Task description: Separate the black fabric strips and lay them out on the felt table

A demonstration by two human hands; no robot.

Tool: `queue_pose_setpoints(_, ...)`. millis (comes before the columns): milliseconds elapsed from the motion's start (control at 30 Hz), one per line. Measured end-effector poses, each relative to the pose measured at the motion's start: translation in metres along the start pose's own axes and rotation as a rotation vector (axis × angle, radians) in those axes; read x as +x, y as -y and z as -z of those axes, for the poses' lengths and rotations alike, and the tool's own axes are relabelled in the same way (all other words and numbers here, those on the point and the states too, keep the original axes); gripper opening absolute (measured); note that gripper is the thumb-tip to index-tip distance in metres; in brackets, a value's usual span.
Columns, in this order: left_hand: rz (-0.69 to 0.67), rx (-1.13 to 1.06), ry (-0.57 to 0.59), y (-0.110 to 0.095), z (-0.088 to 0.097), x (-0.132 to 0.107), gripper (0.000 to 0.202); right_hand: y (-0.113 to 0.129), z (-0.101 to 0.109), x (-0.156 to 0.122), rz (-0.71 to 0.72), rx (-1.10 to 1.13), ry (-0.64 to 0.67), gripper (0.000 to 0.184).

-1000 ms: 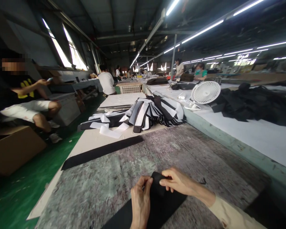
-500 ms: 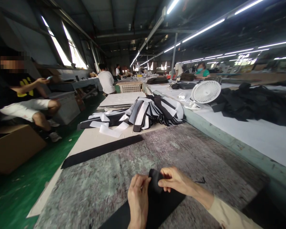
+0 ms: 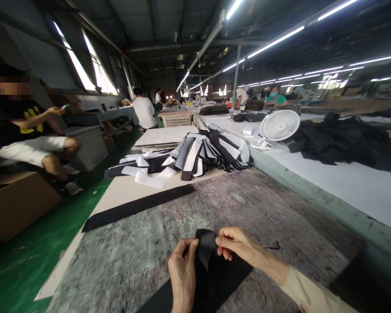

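Note:
Between my hands the end of a black fabric strip (image 3: 206, 248) is raised off the mottled grey table (image 3: 143, 226). My left hand (image 3: 183, 265) pinches its left edge between thumb and fingers. On the opposite edge, my right hand (image 3: 236, 244) pinches the cloth with thumb and forefinger, the other fingers curled. More black cloth spreads flat beneath both wrists and runs out of view at the bottom. A long black strip (image 3: 140, 206) lies apart, farther back along the table's left edge.
Behind the work surface sits a fanned pile of black and white strips (image 3: 195, 156). A white fan (image 3: 280, 125) and a heap of black pieces (image 3: 348, 139) are on the right-hand table. A seated person (image 3: 32, 117) and a cardboard box (image 3: 19, 204) are at left.
My hands have moved slightly apart, the left one leftward, and the raised end of the black strip is spread wider between them. The view has shifted a little.

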State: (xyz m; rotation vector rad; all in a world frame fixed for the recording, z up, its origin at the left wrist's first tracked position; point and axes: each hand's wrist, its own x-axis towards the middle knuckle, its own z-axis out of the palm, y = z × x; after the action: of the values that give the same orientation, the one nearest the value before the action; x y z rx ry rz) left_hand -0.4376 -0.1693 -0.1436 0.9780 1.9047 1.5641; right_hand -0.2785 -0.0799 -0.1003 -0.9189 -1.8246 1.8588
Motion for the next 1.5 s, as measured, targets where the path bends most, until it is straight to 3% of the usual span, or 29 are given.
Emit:
queue_pose_setpoints(233, -0.037, 0.079, 0.042, -0.005, -0.001, -0.003, 0.050, -0.002, -0.004, -0.001, 0.044, -0.082, -0.080, 0.052)
queue_pose_setpoints(367, 0.011, 0.054, 0.075, -0.006, 0.000, -0.005, 0.049, -0.001, -0.009, -0.003, 0.047, -0.057, -0.113, 0.052)
queue_pose_setpoints(533, 0.073, -0.050, 0.060, -0.004, 0.003, -0.004, 0.046, -0.002, -0.017, -0.006, 0.017, 0.048, -0.169, 0.053)
queue_pose_setpoints(667, 0.196, -0.262, -0.021, -0.007, 0.007, 0.000, 0.046, -0.002, -0.011, -0.007, 0.020, 0.162, -0.219, 0.050)
queue_pose_setpoints(733, 0.230, -0.400, -0.069, -0.010, 0.012, 0.002, 0.045, -0.001, 0.002, -0.009, -0.040, 0.025, -0.222, 0.044)
queue_pose_setpoints(833, 0.185, -0.497, -0.144, -0.014, 0.018, 0.004, 0.042, -0.003, 0.033, -0.012, -0.099, -0.515, -0.247, 0.034)
queue_pose_setpoints(933, 0.088, -0.379, -0.170, -0.013, 0.020, 0.004, 0.040, 0.002, 0.057, -0.016, 0.064, -1.019, -0.424, 0.016)
queue_pose_setpoints(1000, 0.014, -0.231, -0.124, -0.012, 0.018, 0.001, 0.038, 0.014, 0.054, -0.020, 0.158, -1.094, -0.462, 0.018)
queue_pose_setpoints(1167, -0.171, 0.013, 0.059, -0.018, 0.008, -0.007, 0.032, 0.054, 0.001, -0.015, 0.313, -0.870, -0.086, 0.039)
queue_pose_setpoints(1300, -0.155, 0.022, 0.296, -0.024, 0.011, -0.008, 0.038, 0.069, -0.017, 0.002, 0.482, -0.865, 0.045, 0.008)
queue_pose_setpoints(1400, -0.017, 0.141, 0.475, -0.022, 0.015, -0.005, 0.044, 0.082, -0.008, 0.006, 0.574, -0.705, 0.005, 0.009)
queue_pose_setpoints(1500, 0.089, 0.218, 0.642, -0.021, 0.017, -0.004, 0.035, 0.101, 0.008, 0.001, 0.541, -0.593, -0.146, 0.012)
